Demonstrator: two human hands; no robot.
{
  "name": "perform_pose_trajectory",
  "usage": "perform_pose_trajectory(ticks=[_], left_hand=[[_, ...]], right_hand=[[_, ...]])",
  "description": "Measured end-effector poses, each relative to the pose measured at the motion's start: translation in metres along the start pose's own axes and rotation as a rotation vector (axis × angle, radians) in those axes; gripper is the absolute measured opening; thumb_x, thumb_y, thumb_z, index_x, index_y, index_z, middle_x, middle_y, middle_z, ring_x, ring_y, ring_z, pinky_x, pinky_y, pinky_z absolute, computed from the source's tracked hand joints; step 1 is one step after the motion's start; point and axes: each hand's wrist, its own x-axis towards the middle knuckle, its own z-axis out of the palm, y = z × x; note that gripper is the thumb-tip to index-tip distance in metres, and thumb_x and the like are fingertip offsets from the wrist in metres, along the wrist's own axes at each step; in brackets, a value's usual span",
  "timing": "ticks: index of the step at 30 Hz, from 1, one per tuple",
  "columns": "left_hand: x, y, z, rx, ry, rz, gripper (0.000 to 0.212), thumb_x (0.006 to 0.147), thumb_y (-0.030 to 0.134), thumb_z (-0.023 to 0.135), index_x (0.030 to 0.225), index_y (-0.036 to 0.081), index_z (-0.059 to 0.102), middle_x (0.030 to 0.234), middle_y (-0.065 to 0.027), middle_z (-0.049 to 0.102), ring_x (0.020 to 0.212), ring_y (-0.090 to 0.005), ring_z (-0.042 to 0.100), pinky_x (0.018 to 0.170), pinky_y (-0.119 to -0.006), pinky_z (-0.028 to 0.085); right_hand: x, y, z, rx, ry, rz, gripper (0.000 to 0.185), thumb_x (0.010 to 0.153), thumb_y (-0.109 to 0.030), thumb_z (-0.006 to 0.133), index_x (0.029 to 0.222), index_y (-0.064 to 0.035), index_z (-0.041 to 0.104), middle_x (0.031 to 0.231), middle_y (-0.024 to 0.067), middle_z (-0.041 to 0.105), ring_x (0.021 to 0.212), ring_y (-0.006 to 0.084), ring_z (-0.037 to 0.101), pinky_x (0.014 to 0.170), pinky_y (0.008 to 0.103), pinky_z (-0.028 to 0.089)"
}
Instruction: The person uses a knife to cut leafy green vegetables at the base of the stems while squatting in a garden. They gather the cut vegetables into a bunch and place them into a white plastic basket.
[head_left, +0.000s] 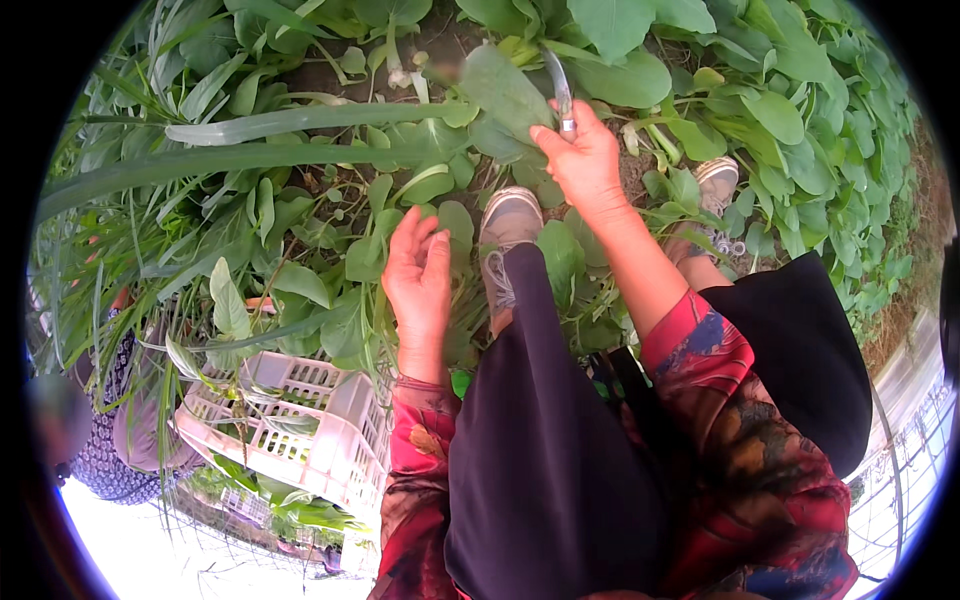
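My right hand (581, 157) is closed on the handle of a sickle (557, 79), whose curved metal blade points away from me among leafy green vegetable plants (622, 79). A broad leaf (506, 94) lies against the thumb side of that hand. Lower and to the left, my left hand (420, 262) hangs palm up with loosely curled fingers, close to low green leaves, and holds nothing that I can see. Cut-looking pale stem bases (397, 77) show on the soil beyond it.
A pale plastic crate (300, 442) with slotted walls stands at lower left, greens inside. A person (124, 442) is at the far left. Long grassy leaves (225, 165) cross from the left. My shoes (510, 217) stand among the plants. Wire netting (900, 465) shows at lower right.
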Motion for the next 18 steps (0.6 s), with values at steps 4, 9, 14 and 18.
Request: perform_pose_trajectory(ticks=[4, 9, 14, 18], left_hand=[[0.019, -0.029, -0.036, 0.264, 0.108, -0.044, 0.063, 0.085, 0.007, 0.061, 0.139, -0.004, 0.031, 0.106, -0.0138, 0.064, 0.084, -0.0137, 0.06, 0.074, -0.026, 0.049], [0.021, -0.051, -0.056, 0.293, 0.191, -0.051, 0.059, 0.084, 0.01, 0.063, 0.134, -0.008, 0.036, 0.103, -0.013, 0.067, 0.083, -0.0142, 0.062, 0.076, -0.027, 0.05], [0.012, -0.047, -0.05, 0.255, 0.23, -0.054, 0.046, 0.084, 0.012, 0.065, 0.123, -0.007, 0.049, 0.095, -0.0128, 0.069, 0.081, -0.0139, 0.063, 0.075, -0.027, 0.05], [0.009, -0.056, -0.049, 0.3, 0.212, -0.093, 0.042, 0.084, 0.018, 0.066, 0.119, -0.003, 0.054, 0.091, -0.0142, 0.069, 0.079, -0.0188, 0.065, 0.076, -0.03, 0.05]], right_hand=[[-0.001, -0.021, -0.02, 0.14, 0.052, 0.082, 0.034, 0.079, -0.011, 0.07, 0.109, -0.0031, 0.056, 0.066, -0.0005, 0.055, 0.05, 0.0064, 0.049, 0.045, 0.022, 0.041], [-0.061, -0.044, -0.008, 0.373, 0.054, -0.314, 0.022, 0.09, -0.007, 0.057, 0.112, -0.0052, 0.055, 0.072, -0.0016, 0.054, 0.054, 0.0022, 0.045, 0.05, 0.0188, 0.039], [-0.079, -0.008, 0.041, -0.244, -0.559, -0.455, 0.029, 0.091, -0.02, 0.054, 0.109, 0.0016, 0.051, 0.108, 0.02, 0.057, 0.082, 0.0288, 0.061, 0.072, 0.0369, 0.049], [-0.071, 0.012, 0.071, -0.581, -0.735, -0.301, 0.029, 0.088, -0.022, 0.053, 0.103, 0.0021, 0.054, 0.099, 0.0225, 0.061, 0.087, 0.0371, 0.062, 0.075, 0.0443, 0.049]])
